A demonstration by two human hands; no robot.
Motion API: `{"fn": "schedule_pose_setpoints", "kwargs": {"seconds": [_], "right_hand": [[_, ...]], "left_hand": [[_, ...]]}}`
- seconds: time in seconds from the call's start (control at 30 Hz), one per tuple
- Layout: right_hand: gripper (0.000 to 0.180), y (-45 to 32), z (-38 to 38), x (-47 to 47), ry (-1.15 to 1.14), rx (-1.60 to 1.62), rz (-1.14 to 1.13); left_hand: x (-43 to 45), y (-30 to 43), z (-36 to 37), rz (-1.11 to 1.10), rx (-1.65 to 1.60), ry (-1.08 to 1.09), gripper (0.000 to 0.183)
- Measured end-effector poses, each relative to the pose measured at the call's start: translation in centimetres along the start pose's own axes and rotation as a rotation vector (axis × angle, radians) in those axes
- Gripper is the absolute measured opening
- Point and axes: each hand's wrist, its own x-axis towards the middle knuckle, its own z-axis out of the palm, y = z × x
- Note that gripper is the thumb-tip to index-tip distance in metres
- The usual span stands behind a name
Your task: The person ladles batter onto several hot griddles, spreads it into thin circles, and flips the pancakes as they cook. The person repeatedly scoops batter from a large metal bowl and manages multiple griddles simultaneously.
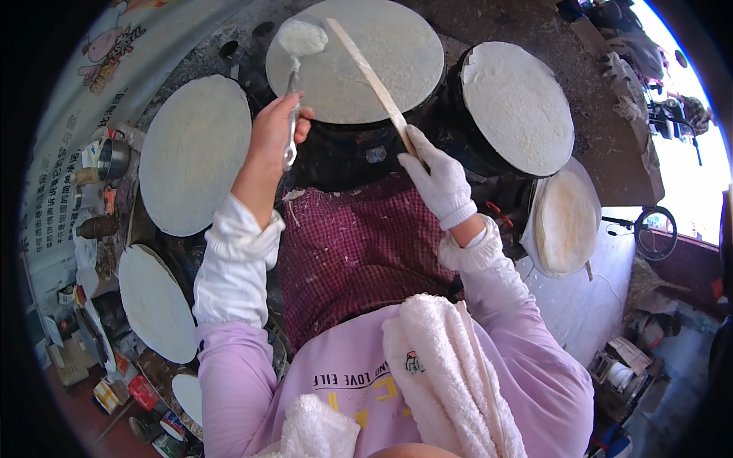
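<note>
My bare left hand (284, 129) is closed round the metal handle of a ladle (302, 38), whose bowl is full of pale batter. That bowl is over the left part of a large round griddle (372, 63), which is covered by a thin pale sheet of batter. In a white knitted glove, my right hand (435, 172) grips a long flat wooden stick (372, 80). The stick slants up and left, its far end over the same griddle. Whether ladle or stick touches the batter, I cannot tell.
Round griddles with pale sheets stand at the left (196, 154), lower left (156, 303) and right (517, 109). Below the right one lies a stack of thin flatbreads (567, 220). A metal pot (113, 159) and jars crowd the left side. A checked cloth (366, 240) covers my lap.
</note>
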Motion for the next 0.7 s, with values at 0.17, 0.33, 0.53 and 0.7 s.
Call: {"fn": "schedule_pose_setpoints", "kwargs": {"seconds": [0.17,0.33,0.53,0.7], "right_hand": [[0.052,-1.8,0.5,0.8,-0.239,-0.427,0.17],[0.053,-0.2,-1.7,-1.9,-0.173,0.096,0.169],[0.056,0.3,-2.1,0.3,-0.042,0.216,0.189],[0.043,-1.7,2.8,3.6,-0.266,-0.058,0.156]], "left_hand": [[3.6,-2.3,0.1,0.072,0.206,0.05,0.029],[2.2,2.1,-2.6,-0.151,-0.489,-0.256,0.036],[-2.3,3.4,-2.0,-0.12,-0.662,-0.24,0.037],[-5.0,2.3,-1.6,-0.001,-0.527,-0.147,0.03]]}}
